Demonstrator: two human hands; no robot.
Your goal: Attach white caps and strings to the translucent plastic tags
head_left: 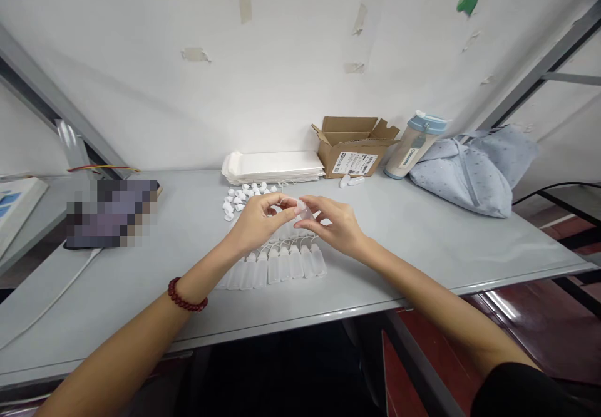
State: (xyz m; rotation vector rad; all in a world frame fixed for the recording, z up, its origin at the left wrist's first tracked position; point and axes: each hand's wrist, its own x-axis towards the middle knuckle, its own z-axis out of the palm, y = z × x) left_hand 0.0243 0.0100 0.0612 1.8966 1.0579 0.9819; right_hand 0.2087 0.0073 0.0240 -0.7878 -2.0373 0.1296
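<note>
Both my hands meet above the middle of the table. My right hand (335, 223) is closed on a small translucent plastic squeeze bottle (305, 211), which tilts between thumb and fingers. With thumb and fingertips, my left hand (259, 220) pinches the bottle's whitish top end; the fingers partly hide it. Just below stand or lie rows of similar translucent bottles (284, 265), with thin cords looped at their necks. Loose white caps (239, 199) are scattered beyond my left hand. A red bead bracelet (185, 295) circles my left wrist.
At the back are a stack of white packets (277, 165), an open cardboard box (357, 151), small plastic pieces (351, 181), a tumbler (416, 144) and a blue cloth bag (469, 173). On the left lies a blurred-out device (110, 213) with a white cable (56, 298).
</note>
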